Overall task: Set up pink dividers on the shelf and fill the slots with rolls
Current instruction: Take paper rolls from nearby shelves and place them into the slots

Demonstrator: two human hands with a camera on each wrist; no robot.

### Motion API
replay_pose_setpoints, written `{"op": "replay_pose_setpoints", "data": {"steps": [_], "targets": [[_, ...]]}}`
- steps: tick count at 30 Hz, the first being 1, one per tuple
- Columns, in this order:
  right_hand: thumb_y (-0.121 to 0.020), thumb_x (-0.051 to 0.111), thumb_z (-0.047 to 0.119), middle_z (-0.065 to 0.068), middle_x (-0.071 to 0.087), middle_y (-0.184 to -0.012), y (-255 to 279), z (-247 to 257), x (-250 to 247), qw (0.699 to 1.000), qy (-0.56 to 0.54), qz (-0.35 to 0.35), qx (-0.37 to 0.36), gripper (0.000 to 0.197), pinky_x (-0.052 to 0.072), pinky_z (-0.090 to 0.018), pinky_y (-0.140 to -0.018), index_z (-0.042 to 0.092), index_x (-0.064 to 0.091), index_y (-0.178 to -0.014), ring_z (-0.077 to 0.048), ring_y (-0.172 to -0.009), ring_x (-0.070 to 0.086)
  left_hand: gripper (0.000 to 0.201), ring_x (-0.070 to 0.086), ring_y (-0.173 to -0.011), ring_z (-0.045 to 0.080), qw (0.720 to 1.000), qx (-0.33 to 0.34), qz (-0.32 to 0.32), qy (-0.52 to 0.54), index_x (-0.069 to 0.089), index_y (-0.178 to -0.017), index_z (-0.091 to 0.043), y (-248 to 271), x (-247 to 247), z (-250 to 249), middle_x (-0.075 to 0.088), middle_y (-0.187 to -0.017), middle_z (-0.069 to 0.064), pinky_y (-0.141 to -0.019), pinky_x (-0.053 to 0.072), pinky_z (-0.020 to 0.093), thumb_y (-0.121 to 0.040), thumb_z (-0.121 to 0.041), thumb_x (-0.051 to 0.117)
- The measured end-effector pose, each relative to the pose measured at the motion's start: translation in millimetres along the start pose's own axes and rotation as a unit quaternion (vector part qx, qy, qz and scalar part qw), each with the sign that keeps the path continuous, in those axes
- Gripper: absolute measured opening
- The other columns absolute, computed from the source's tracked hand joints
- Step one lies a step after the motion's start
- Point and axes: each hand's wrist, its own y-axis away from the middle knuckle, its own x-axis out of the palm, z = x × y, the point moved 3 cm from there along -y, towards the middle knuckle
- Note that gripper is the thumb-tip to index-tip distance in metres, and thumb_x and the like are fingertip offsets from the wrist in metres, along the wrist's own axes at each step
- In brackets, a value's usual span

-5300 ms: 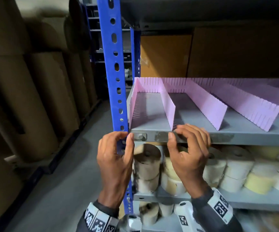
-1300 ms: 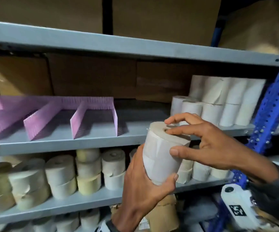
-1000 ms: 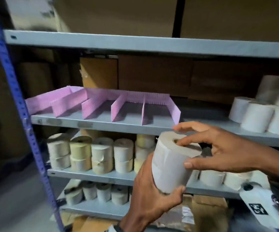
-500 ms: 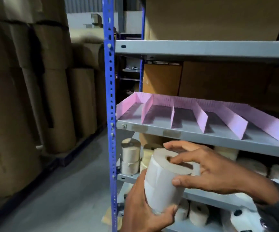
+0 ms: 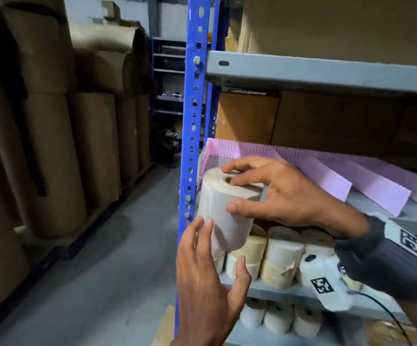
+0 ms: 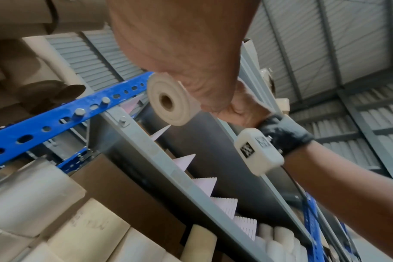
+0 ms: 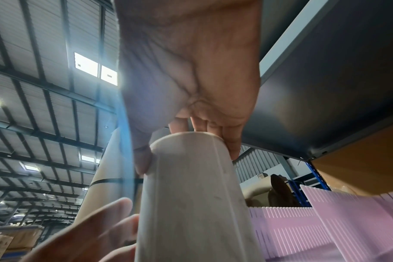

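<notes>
A white paper roll hangs upright at the front left corner of the grey shelf, in front of the leftmost slot. My right hand grips it from above, fingers on its top face and thumb on its side. My left hand is below with straight fingers; its fingertips just touch the roll's lower side. Pink dividers stand in a row on the shelf, joined to a pink back strip, and their slots hold nothing. The right wrist view shows the roll beside the dividers.
A blue perforated upright stands just left of the roll. The shelf above hangs low over the slots, with cardboard boxes behind. Several rolls fill the lower shelves. Big brown paper rolls line the aisle at left.
The roll has been carried left and up to the shelf's left end. My left hand, which cupped the roll from below, has loosened and its fingers are straight now.
</notes>
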Motion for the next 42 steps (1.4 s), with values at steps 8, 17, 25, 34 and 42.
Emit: {"op": "replay_pose_setpoints", "data": {"steps": [8,17,25,34,42], "targets": [[-0.08,0.076,0.048,0.006,0.061,-0.132,-55.1,-35.9,3.0,0.996,0.077,0.012,0.035,0.044,0.045,-0.045,-0.103,0.016,0.076,-0.111,-0.007,-0.12,0.053,0.079,0.043,-0.141,0.045,0.97,0.055,0.174,-0.161,0.049,-0.149,-0.002,-8.7,38.5,22.4,0.037,-0.155,0.024,-0.104,0.046,0.059,-0.081,-0.035,0.072],[-0.079,0.071,0.053,0.009,0.057,-0.133,-84.4,-78.1,8.0,0.993,0.094,0.044,0.064,0.05,0.047,-0.041,-0.099,0.017,0.074,-0.114,-0.009,-0.121,0.049,0.088,0.035,-0.149,0.042,0.962,0.024,0.21,-0.171,0.042,-0.153,-0.002,-25.2,71.4,47.3,0.029,-0.162,0.02,-0.102,0.049,0.059,-0.078,-0.035,0.074],[-0.085,0.06,0.063,-0.005,0.07,-0.108,-119.3,-93.4,-1.5,0.961,0.202,0.16,0.099,0.05,0.055,-0.045,-0.08,0.019,0.075,-0.103,-0.025,-0.097,0.064,0.089,0.025,-0.154,0.036,0.953,0.004,0.231,-0.197,0.038,-0.155,-0.003,-44.5,95.3,62.0,0.022,-0.168,0.018,-0.116,0.037,0.058,-0.081,-0.038,0.071],[-0.089,0.061,0.057,-0.01,0.07,-0.108,-173.0,-135.3,2.3,0.921,0.301,0.214,0.121,0.054,0.055,-0.039,-0.077,0.008,0.068,-0.111,-0.027,-0.092,0.064,0.082,0.042,-0.146,0.036,0.932,0.0,0.267,-0.243,0.051,-0.148,-0.003,-58.4,108.9,75.2,0.05,-0.152,0.016,-0.111,0.045,0.055,-0.079,-0.04,0.076],[-0.09,0.061,0.053,-0.009,0.062,-0.079,-209.0,-181.7,4.8,0.919,0.315,0.203,0.123,0.055,0.044,-0.033,-0.065,-0.002,0.064,-0.089,-0.024,-0.071,0.054,0.084,0.048,-0.141,0.037,0.939,0.032,0.23,-0.253,0.058,-0.141,-0.002,-54.3,109.3,82.1,0.056,-0.147,0.016,-0.111,0.037,0.051,-0.067,-0.031,0.086]]}}
